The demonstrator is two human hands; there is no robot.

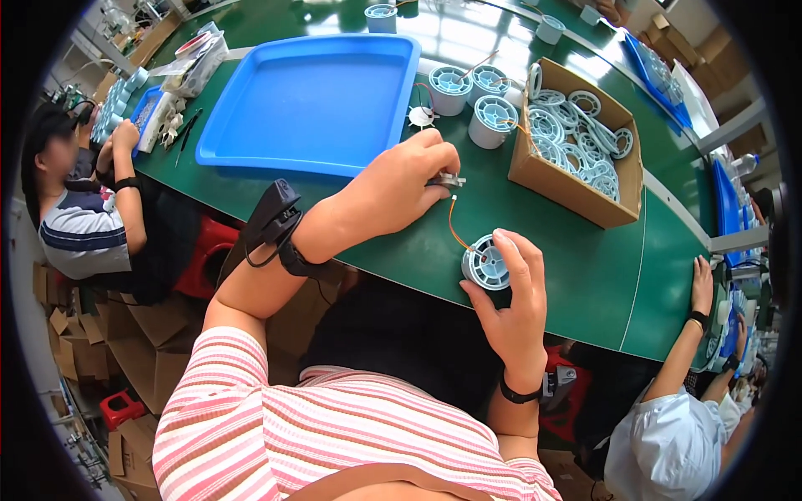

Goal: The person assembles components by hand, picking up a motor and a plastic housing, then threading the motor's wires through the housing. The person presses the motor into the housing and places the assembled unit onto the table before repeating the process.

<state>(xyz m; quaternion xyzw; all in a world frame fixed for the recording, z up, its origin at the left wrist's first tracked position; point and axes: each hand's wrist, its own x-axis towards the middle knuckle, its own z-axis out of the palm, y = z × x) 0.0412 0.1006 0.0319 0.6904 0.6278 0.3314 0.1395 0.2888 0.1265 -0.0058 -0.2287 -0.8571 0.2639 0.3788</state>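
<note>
- Trailing from the pale-blue drum [479,269] right of the frame's centre, the orange wire [452,224] could have been strained by careless pulling.
- Through a loosened grip, the drum could have been dropped off the near edge of the desk [576,275].
- The drum was held between thumb and fingers by the right hand [516,313]; a small grey piece [452,180] was pinched narrowly by the left hand [399,185].

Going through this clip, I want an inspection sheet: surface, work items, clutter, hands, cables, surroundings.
Surface: green tabletop, reflective.
Work items: light-blue spoked cylinder; small grey piece, details unclear.
Clutter: blue tray; cardboard box of light-blue rings; three similar cylinders beside it.
Hands: left hand holds the grey piece; right hand the spoked cylinder.
Cables: orange wire runs from the held cylinder to a white plug.
Surroundings: co-workers on both sides.
</note>
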